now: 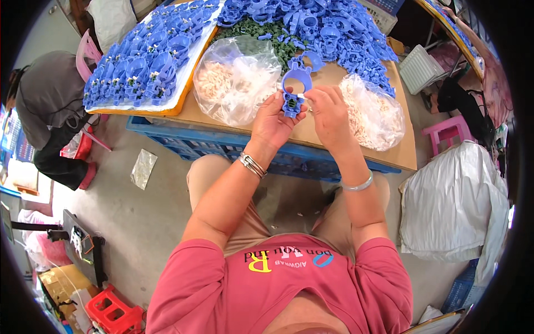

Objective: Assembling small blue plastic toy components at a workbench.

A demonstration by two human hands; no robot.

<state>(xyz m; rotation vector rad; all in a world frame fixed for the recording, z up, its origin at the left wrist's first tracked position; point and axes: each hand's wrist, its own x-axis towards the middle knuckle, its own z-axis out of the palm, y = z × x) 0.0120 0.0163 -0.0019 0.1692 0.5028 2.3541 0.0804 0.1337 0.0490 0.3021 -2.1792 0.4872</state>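
A blue plastic part [293, 92] is gripped by the left hand [271, 119]. It is pinched at its side by the right hand [328, 111], above the table [311, 131].

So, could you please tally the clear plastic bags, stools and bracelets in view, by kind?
Clear plastic bags of pale small parts on the table: 2, left bag, right bag
Pink stools: 1
Red stools: 1
Bracelets: 2, left wrist, right wrist
Total: 6

Grey concrete floor [150, 211], pink stool [448, 131] right — daylight, seemingly.
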